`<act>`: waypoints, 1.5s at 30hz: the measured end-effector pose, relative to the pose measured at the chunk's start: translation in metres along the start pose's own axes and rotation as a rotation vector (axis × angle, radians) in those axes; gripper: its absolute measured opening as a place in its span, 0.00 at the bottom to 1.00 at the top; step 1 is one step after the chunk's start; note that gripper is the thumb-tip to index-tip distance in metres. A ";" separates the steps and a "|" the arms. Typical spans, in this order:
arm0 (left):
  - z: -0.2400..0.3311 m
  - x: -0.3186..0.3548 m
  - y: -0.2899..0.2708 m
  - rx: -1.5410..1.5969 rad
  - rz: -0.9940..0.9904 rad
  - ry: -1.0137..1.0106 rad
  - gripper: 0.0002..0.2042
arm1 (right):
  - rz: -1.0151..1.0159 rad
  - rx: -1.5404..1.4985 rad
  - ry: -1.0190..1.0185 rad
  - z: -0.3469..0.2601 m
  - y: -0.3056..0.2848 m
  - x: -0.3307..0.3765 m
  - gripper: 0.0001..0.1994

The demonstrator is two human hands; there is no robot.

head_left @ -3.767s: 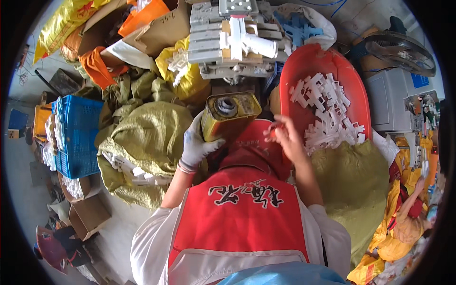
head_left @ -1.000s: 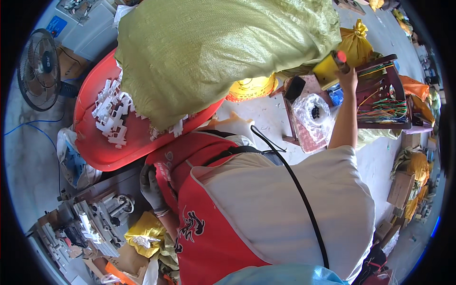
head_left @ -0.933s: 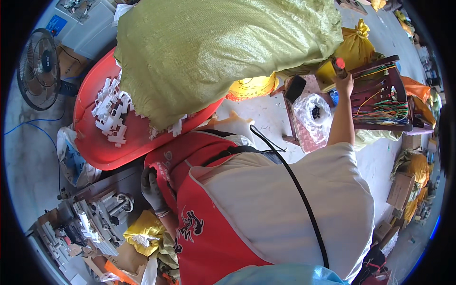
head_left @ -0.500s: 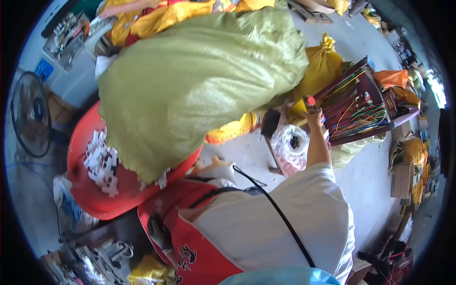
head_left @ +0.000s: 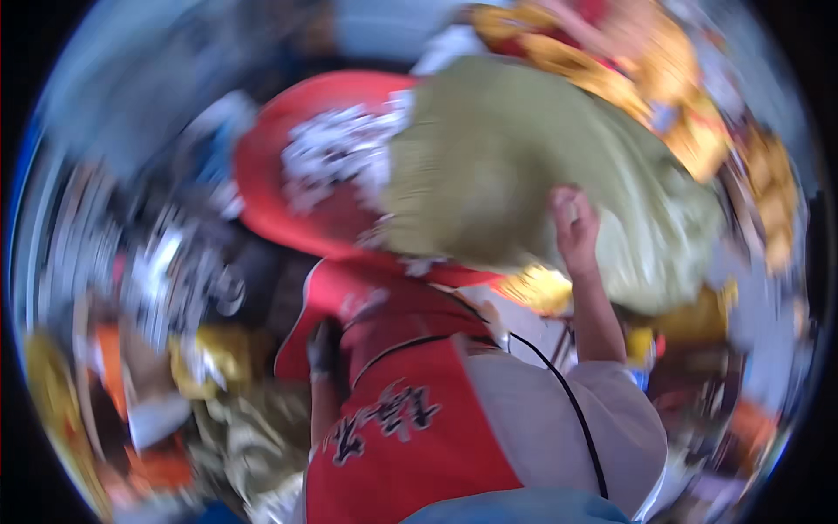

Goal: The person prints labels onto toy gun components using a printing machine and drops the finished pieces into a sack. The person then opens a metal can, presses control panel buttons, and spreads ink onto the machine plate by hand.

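Note:
My right hand (head_left: 576,229) is held up in front of a big olive-green woven sack (head_left: 489,183), its fingers curled in. Blur hides whether something small sits between them. The sack lies tilted over a red basin (head_left: 266,214), its lower end beside a heap of small white pieces (head_left: 336,153). Down at my side, against the red apron (head_left: 410,419), is my left hand (head_left: 325,351) in a dark glove; its fingers cannot be made out.
At the back right a person's arm (head_left: 602,35) reaches over yellow bags (head_left: 690,131). A small yellow item with a red top (head_left: 644,346) stands right of my forearm. A yellow bag (head_left: 214,360) and blurred metal parts (head_left: 166,262) lie at the left.
My view has swung left. My right hand has come away from the yellow item with the red top and moved over to the sack. My left hand stays low at my side.

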State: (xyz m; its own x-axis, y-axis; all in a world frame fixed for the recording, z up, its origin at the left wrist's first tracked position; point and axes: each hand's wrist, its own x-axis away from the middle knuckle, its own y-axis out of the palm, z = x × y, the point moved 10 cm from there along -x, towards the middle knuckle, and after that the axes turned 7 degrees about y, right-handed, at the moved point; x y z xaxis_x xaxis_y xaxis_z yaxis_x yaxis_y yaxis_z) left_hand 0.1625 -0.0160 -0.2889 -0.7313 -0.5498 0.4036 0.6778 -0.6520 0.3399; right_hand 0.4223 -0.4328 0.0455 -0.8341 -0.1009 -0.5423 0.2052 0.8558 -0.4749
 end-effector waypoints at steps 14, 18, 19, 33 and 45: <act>-0.028 0.012 -0.088 -0.695 0.383 0.208 0.15 | -1.772 0.066 -0.968 -0.120 0.452 0.352 0.14; -0.024 0.007 -0.086 -0.722 0.409 0.190 0.16 | -1.767 0.010 -0.961 -0.121 0.454 0.346 0.14; -0.033 0.002 -0.092 -0.614 0.401 0.140 0.16 | -1.727 -0.062 -0.952 -0.124 0.457 0.344 0.13; -0.065 -0.034 -0.092 -1.289 0.186 0.328 0.15 | -1.693 0.275 -1.205 -0.097 0.476 0.374 0.17; -0.051 -0.031 -0.098 -0.806 0.304 0.192 0.17 | -1.744 0.158 -0.984 -0.093 0.496 0.360 0.14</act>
State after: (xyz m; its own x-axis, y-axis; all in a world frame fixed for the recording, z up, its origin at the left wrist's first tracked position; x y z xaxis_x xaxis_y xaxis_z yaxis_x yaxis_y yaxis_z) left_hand 0.1148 0.0382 -0.3782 -0.5774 -0.7904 0.2045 0.6382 -0.5932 -0.4908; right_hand 0.1768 0.0026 -0.3209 0.3512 -0.8538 0.3844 -0.2801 -0.4875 -0.8270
